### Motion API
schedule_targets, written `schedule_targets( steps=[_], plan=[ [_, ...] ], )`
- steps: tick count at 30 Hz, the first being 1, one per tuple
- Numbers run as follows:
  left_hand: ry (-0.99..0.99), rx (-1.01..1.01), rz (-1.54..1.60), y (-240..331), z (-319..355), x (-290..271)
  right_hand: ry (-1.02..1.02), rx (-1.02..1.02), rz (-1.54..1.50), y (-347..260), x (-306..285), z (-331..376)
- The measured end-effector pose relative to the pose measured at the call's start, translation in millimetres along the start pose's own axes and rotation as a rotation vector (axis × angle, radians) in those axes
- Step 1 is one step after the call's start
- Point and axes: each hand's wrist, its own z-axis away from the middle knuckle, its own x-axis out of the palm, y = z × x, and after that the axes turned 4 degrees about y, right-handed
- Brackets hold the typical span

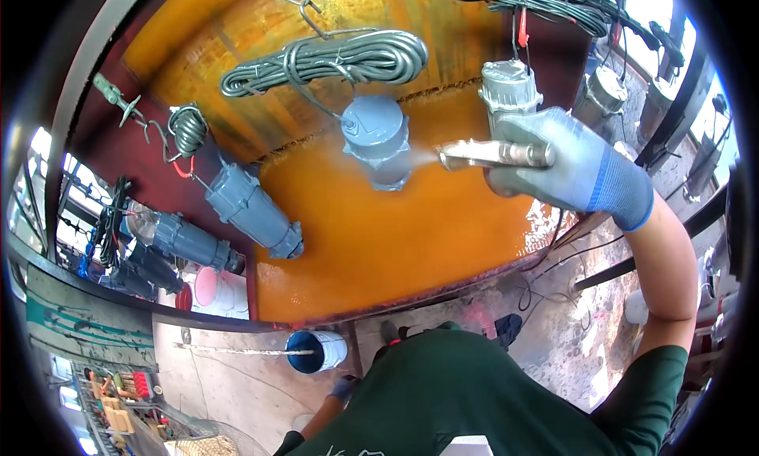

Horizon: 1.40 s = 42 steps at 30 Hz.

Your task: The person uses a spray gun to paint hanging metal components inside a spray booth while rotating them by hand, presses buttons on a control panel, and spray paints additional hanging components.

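Grey cylinder (pixel 375 132) hung inside orange booth (pixel 379 254), left of right hand (pixel 526 157), apart from it. Spray gun (pixel 474 152) between them, gripped in right hand's gloved fingers, nozzle pointing left, mist reaching cylinder's lower part. Cable coil (pixel 348 58) hung just above cylinder. Left hand (pixel 345 388), gloved, hung low near bucket (pixel 336 351); could not tell whether fingers were apart or together.

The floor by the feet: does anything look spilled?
Possibly: a pinkish stain marks the pale floor beside a dark shoe. It looks odd because the concrete around it isn't pink. I can't tell whether it's wet.
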Motion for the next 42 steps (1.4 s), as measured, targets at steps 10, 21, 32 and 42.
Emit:
schedule_targets(
  steps=[10,21,32,42],
  plan=[
    [0.141,0.506,-0.217,50,-63,-29,0.468,0.422,-0.793,74,112,88],
    [1.024,1.878,-0.167,548,148,-134,0.653,0.462,-0.795,59,165,125],
    [1.015,1.995,-0.184,612,179,-147,0.713,0.475,-0.801,63,145,126],
    [0.904,1.885,0.202,602,140,-175,0.171,0.131,-0.745,33,138,88]
  ],
)
